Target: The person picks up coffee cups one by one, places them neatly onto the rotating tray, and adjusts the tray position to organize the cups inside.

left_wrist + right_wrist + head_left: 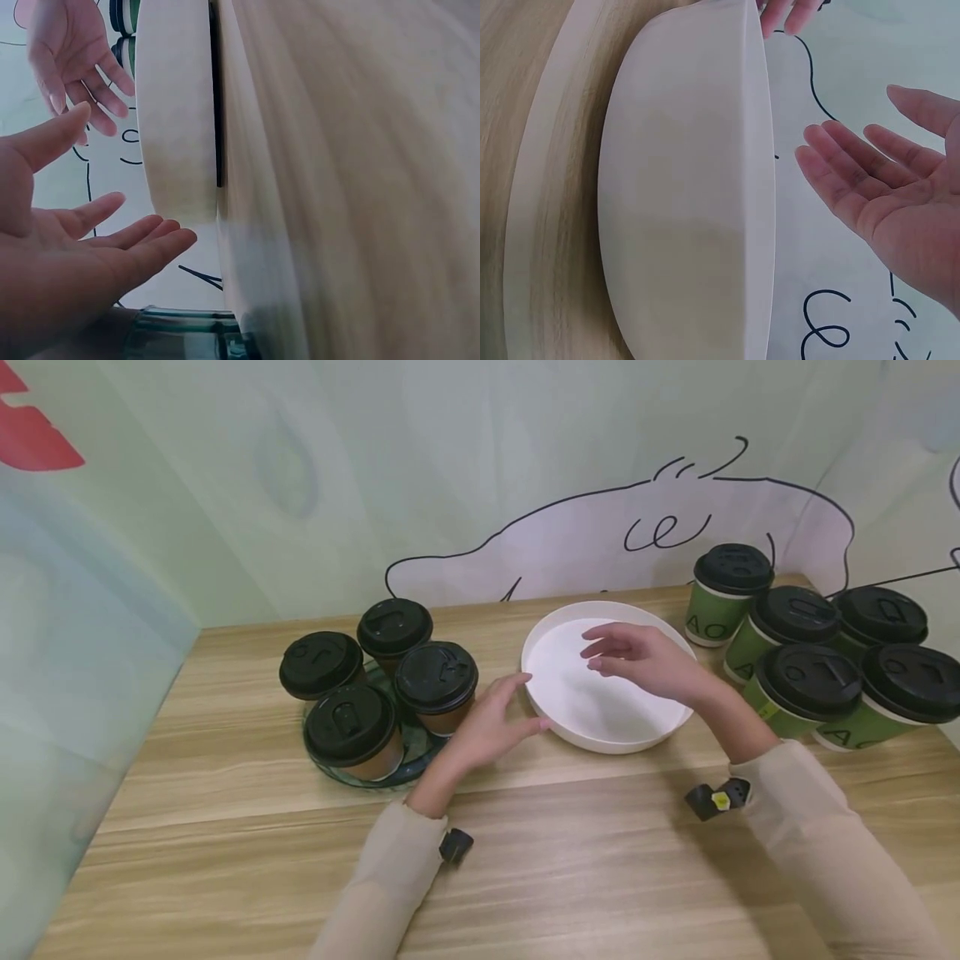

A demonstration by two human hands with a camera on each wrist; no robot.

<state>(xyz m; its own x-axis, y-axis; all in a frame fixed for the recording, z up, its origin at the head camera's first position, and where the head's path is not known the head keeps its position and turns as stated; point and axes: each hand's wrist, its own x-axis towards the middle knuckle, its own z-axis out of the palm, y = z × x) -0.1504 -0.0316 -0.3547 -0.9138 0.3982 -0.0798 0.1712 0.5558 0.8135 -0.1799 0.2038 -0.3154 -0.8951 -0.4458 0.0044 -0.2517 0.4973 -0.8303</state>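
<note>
A round white tray (pixel 577 697) with a low wall lies on the wooden table. My left hand (pixel 487 722) is at the tray's left side, its fingers spread and its fingertips right at the rim. Over the tray hovers my right hand (pixel 648 662), palm turned inward and fingers loosely bent, with nothing in it. In the right wrist view, the right hand (pixel 900 180) appears above the tray's wall (pixel 682 187). The left wrist view shows the left hand (pixel 90 262) with its palm up and nothing held.
Left of the tray, several brown paper cups (pixel 378 764) with black lids (pixel 351 722) stand on a dark green glass plate (pixel 408 770). Several green cups (pixel 708 610) with black lids crowd together at the right. A curtain with line drawings (pixel 450 485) hangs behind the table (pixel 225 827).
</note>
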